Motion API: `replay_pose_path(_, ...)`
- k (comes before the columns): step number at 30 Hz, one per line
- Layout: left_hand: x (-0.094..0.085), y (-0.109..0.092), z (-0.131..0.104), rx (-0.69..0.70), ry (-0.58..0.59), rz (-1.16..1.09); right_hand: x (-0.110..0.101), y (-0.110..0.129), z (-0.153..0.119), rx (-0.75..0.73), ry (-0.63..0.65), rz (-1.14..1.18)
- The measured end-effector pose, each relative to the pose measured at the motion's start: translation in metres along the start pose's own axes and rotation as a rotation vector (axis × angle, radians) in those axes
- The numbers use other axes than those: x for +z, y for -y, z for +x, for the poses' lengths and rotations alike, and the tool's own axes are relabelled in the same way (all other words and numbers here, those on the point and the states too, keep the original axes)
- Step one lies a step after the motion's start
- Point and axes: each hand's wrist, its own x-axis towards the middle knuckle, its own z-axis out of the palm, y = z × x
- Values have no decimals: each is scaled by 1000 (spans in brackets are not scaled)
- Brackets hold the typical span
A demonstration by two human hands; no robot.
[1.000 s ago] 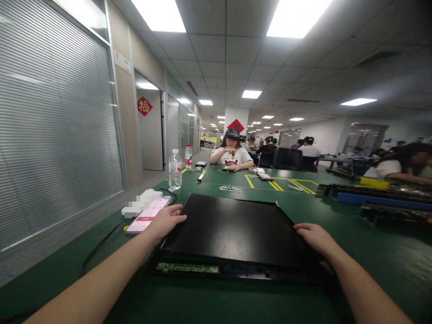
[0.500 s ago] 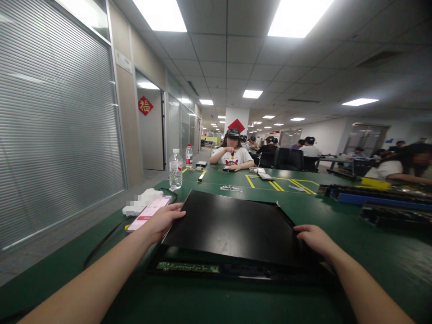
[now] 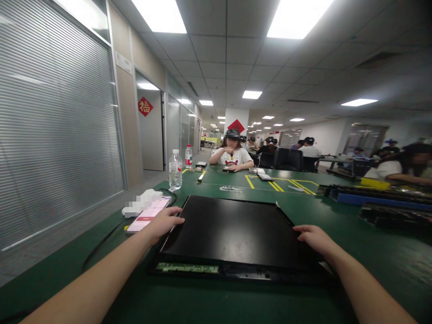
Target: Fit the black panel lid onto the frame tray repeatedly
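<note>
A black flat panel (image 3: 232,231) lies low over a black frame (image 3: 243,272) on the green table, its left side slightly raised from the frame's edge. Along the frame's near left part runs a green circuit board (image 3: 187,268). My left hand (image 3: 167,222) grips the panel's left edge, thumb on top and fingers at the side. At the right edge, my right hand (image 3: 312,238) has its fingers closed on the panel and frame side; the fingertips are partly hidden.
Left of the panel lie a phone (image 3: 148,215), a white object and a black cable (image 3: 104,240). Two bottles stand behind, one clear (image 3: 175,170). A person (image 3: 232,153) sits across the table. Dark strips and a blue bar (image 3: 364,200) lie at right.
The panel has come down closer to the frame, its far edge now lower and the frame's back rim showing. My left hand has lowered slightly with it.
</note>
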Motion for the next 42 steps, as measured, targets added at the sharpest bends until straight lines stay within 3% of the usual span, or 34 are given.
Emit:
replay_pose_path(4, 1, 5, 2, 46, 76, 85, 0, -3, 1, 18, 34, 40)
replay_pose_path(14, 0, 10, 4, 69, 59, 202, -2, 2, -4, 39, 74, 66)
replay_pose_path(20, 0, 9, 5, 61, -49, 274, -2, 4, -5, 41, 87, 58)
replay_pose_path(23, 3, 5, 2, 64, -22, 267, 0, 6, -4, 24, 50, 5)
replay_pose_path(28, 1, -4, -8, 235, 26, 538, 4, 5, -1, 8, -5, -77)
replay_pose_path(31, -1, -11, -18, 393, 174, 716, 5, 5, -1, 1, -11, -94)
replay_pose_path(35, -1, -21, -29, 444, 410, 729, 4, 4, -1, -15, -8, -116)
replay_pose_path(42, 3, -31, -36, 509, 528, 704, 5, -1, 3, -38, 1, -140)
